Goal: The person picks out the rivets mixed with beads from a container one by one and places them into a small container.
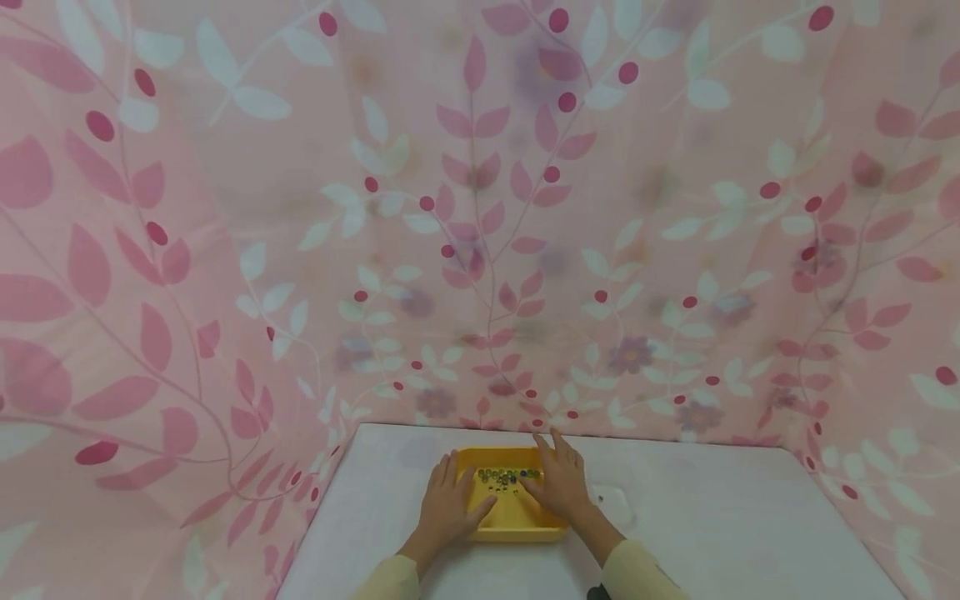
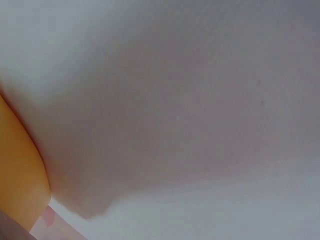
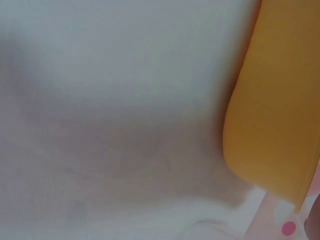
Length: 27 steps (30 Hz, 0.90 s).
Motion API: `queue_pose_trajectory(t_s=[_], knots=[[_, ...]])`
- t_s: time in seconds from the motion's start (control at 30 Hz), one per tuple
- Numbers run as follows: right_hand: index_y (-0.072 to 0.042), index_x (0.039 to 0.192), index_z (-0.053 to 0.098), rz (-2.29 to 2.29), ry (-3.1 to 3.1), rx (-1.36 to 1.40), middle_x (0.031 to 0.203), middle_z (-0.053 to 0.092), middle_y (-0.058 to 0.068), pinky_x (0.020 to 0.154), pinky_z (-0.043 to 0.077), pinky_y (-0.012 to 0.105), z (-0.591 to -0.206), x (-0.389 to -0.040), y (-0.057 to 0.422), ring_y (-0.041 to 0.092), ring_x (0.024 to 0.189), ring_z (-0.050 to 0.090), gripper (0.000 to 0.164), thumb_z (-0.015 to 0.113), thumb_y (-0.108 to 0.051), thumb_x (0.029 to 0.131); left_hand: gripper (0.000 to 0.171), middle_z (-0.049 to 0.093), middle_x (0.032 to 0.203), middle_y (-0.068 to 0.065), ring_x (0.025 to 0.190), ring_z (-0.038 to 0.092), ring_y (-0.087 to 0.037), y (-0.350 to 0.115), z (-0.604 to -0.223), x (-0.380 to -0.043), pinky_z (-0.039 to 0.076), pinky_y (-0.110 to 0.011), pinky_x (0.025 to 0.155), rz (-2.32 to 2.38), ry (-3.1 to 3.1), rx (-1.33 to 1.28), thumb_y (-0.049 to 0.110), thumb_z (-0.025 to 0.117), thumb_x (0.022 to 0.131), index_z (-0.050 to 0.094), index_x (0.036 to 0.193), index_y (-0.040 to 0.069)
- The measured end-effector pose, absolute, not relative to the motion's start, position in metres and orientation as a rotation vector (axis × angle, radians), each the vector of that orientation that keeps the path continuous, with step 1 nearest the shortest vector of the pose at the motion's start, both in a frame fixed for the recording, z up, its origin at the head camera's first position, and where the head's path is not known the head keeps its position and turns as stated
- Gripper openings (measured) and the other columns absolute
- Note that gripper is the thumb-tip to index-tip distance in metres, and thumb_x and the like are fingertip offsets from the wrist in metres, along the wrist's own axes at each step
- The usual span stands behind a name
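A yellow plastic tray (image 1: 517,535) sits on the white table, holding several clear greenish glass marbles (image 1: 491,475) and a few blue ones, gathered mostly toward its far side. At the tray's left side is my left hand (image 1: 446,504), fingers straight over the rim and thumb stretched inward. My right hand (image 1: 562,482) lies along the right side with fingers spread, its thumb reaching over the tray close to the marbles. Both wrist views show mainly the tray's outer wall (image 2: 20,165), also the yellow wall (image 3: 275,110), with only a sliver of hand at the corner.
To the right of the tray lies a small whitish translucent piece (image 1: 613,505) with a tiny dark spot on it. A pink leaf-patterned cloth (image 1: 480,250) surrounds the white table (image 1: 720,517) at the back and sides. Something black shows near the right sleeve (image 1: 637,571).
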State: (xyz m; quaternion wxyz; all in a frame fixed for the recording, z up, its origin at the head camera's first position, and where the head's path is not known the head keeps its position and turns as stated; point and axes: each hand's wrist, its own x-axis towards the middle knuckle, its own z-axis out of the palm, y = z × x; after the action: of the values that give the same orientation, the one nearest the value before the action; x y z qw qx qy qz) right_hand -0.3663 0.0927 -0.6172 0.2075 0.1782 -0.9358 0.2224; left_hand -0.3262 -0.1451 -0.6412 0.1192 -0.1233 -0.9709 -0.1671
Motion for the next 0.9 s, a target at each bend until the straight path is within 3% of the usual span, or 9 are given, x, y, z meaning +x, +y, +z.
queue_pose_trajectory(t_s=[0.1, 0.3, 0.57, 0.73, 0.9], knots=[[-0.006, 0.142, 0.048, 0.676, -2.569, 0.502, 0.148, 0.039, 0.026, 0.097, 0.041, 0.068, -0.617, -0.367, 0.091, 0.048, 0.126, 0.048, 0.084, 0.086, -0.037, 0.073, 0.080, 0.025, 0.160, -0.024, 0.148, 0.024, -0.042, -0.146, -0.641, -0.326, 0.020, -0.054, 0.121, -0.484, -2.844, -0.358, 0.072, 0.040, 0.092, 0.054, 0.141, 0.010], [-0.005, 0.138, 0.053, 0.777, -2.447, 0.458, 0.148, 0.043, 0.022, 0.105, 0.036, 0.068, -0.616, -0.372, 0.090, 0.045, 0.130, 0.046, 0.076, 0.086, -0.031, 0.075, 0.078, 0.026, 0.160, -0.024, 0.148, 0.025, -0.042, -0.145, -0.640, -0.326, 0.021, -0.055, 0.121, -0.490, -2.826, -0.361, 0.070, 0.045, 0.092, 0.055, 0.139, 0.008], [-0.002, 0.126, 0.058, 1.024, -2.366, 0.486, 0.133, 0.055, 0.022, 0.092, 0.054, 0.052, -0.623, -0.372, 0.084, 0.038, 0.116, 0.057, 0.058, 0.086, -0.014, 0.076, 0.076, 0.028, 0.159, -0.025, 0.147, 0.027, -0.043, -0.145, -0.645, -0.328, 0.022, -0.054, 0.120, -0.470, -2.796, -0.358, 0.069, 0.044, 0.092, 0.055, 0.139, 0.010], [-0.004, 0.121, 0.063, 1.214, -2.432, 0.403, 0.118, 0.065, 0.013, 0.080, 0.059, 0.038, -0.624, -0.370, 0.077, 0.026, 0.099, 0.065, 0.049, 0.084, -0.013, 0.078, 0.075, 0.031, 0.156, -0.028, 0.144, 0.029, -0.046, -0.143, -0.644, -0.326, 0.024, -0.057, 0.118, -0.509, -2.766, -0.394, 0.066, 0.047, 0.092, 0.057, 0.136, 0.006], [-0.004, 0.114, 0.068, 1.386, -2.541, 0.343, 0.109, 0.071, 0.012, 0.078, 0.060, 0.035, -0.621, -0.371, 0.069, 0.024, 0.092, 0.068, 0.037, 0.081, -0.016, 0.081, 0.072, 0.035, 0.154, -0.029, 0.142, 0.033, -0.047, -0.143, -0.639, -0.324, 0.027, -0.058, 0.116, -0.489, -2.750, -0.389, 0.064, 0.050, 0.092, 0.059, 0.133, 0.006]])
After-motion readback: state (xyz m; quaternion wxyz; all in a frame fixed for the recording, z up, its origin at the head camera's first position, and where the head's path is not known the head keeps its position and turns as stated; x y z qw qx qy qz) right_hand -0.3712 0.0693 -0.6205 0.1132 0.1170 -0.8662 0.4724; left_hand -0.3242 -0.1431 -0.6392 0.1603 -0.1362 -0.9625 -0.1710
